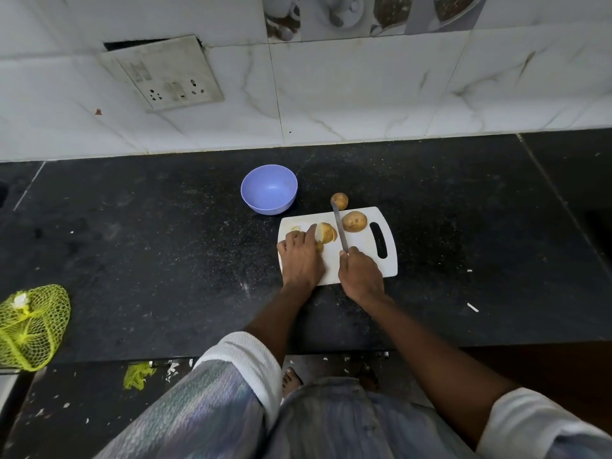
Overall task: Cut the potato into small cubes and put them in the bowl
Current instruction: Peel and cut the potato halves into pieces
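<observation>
Risk, as judged: the knife (339, 227) stands just right of the cut potato (326, 232), whose rounded skin side may roll under pressure; the steadying fingertips lie close beside the blade's line and could be nicked. A whole potato (354, 221) crowds the blade's far side on the cutting board (361, 256); another (339, 201) sits off it on the counter (165, 243). Left hand (301, 256): palm down, fingers pressing the cut potato. Right hand (359, 273): clenched round the knife handle, blade pointing away. Bowl (269, 189): behind the board's left end, holding nothing visible.
</observation>
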